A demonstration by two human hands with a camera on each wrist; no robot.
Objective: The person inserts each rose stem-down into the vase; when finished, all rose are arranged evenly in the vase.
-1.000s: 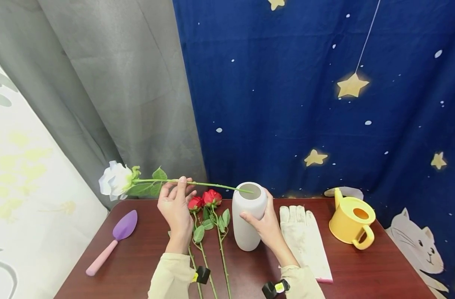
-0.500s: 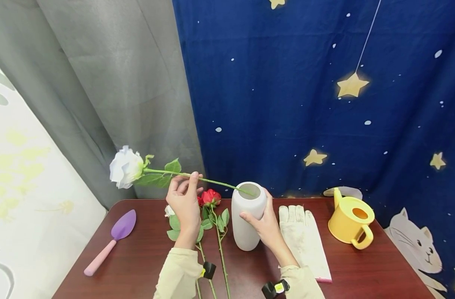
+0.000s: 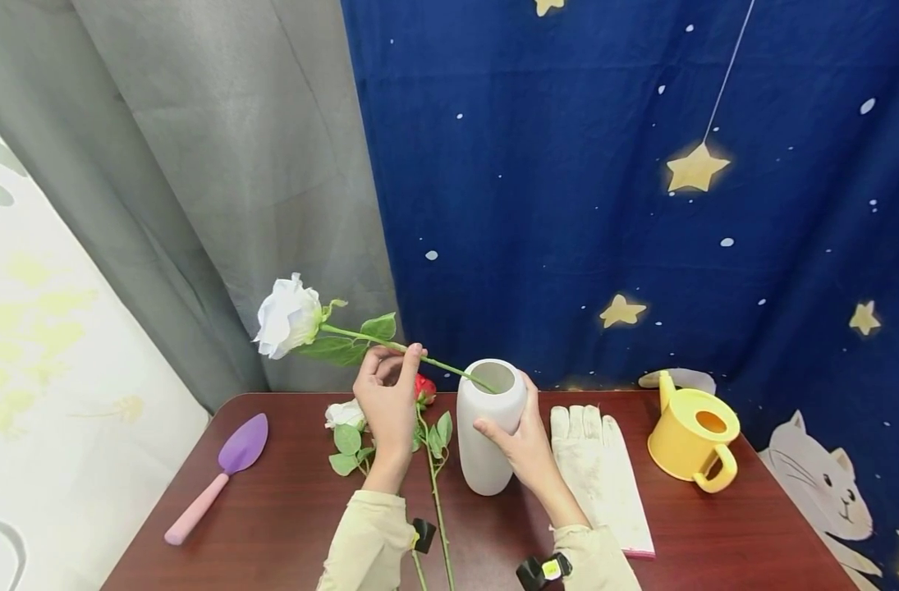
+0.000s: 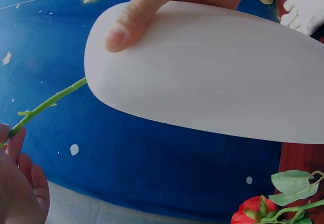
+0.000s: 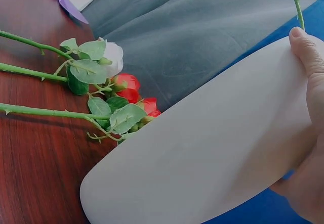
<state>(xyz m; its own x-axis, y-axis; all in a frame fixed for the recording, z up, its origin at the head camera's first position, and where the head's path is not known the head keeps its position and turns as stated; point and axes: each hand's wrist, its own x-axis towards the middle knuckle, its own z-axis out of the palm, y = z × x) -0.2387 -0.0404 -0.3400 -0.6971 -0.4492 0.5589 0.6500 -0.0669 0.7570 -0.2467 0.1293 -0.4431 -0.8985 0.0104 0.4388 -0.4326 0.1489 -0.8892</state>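
Observation:
My left hand (image 3: 390,402) pinches the green stem of a white rose (image 3: 290,318) between thumb and fingers. The bloom points up and left, and the stem slants down so that its tip lies inside the mouth of a white vase (image 3: 486,443). My right hand (image 3: 525,439) grips the vase near its rim, thumb on the front; the vase stands on the table, tilted slightly or upright, I cannot tell which. In the left wrist view the stem (image 4: 53,100) passes behind the vase's rim. Red roses (image 5: 126,86) and another white rose (image 5: 114,58) lie left of the vase.
A purple trowel (image 3: 244,445) with a pink handle lies at the left of the brown table (image 3: 286,525). Off-white gloves (image 3: 600,476) lie right of the vase. Farther right stands a yellow watering can (image 3: 685,435). Curtains (image 3: 552,205) hang behind the table.
My left hand has moved right with the white rose, whose bloom has risen and shifted right, steepening the stem. The stem's tip stays in the vase mouth. My right hand and the vase have barely moved.

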